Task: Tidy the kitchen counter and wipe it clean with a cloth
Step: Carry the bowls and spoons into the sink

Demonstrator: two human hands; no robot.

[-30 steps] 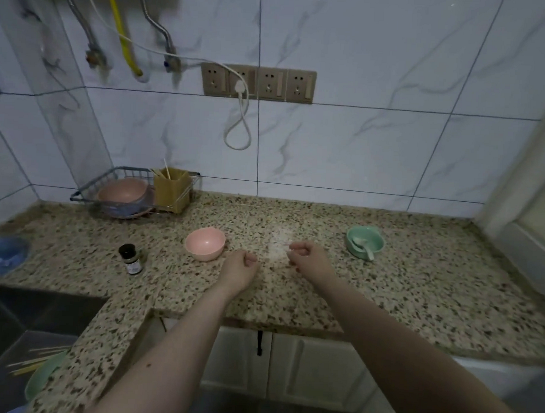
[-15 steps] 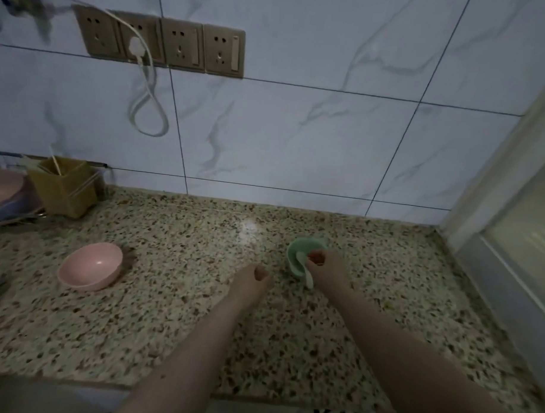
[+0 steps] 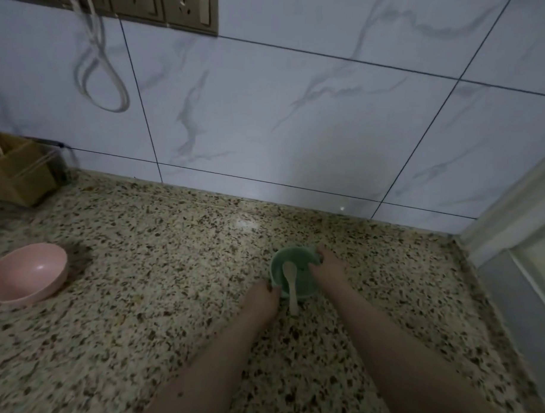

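Observation:
A small green bowl (image 3: 289, 262) stands on the speckled granite counter (image 3: 170, 264), right of centre. A pale spoon (image 3: 290, 284) lies in it, its handle sticking out over the near rim. My right hand (image 3: 327, 270) grips the bowl's right rim, fingers over the edge. My left hand (image 3: 263, 298) touches the near left rim with its fingertips closed on it. A pink bowl (image 3: 26, 273) sits empty at the left edge of the view. No cloth is in view.
A tan utensil holder (image 3: 17, 169) with thin sticks stands against the tiled wall at far left. A white cord (image 3: 96, 73) loops down from the wall sockets (image 3: 167, 5). A window frame (image 3: 518, 215) bounds the counter on the right.
The view has swung right and closer to the counter. My right hand moved from the spoon to the green bowl's rim, and my left hand came up to its near rim.

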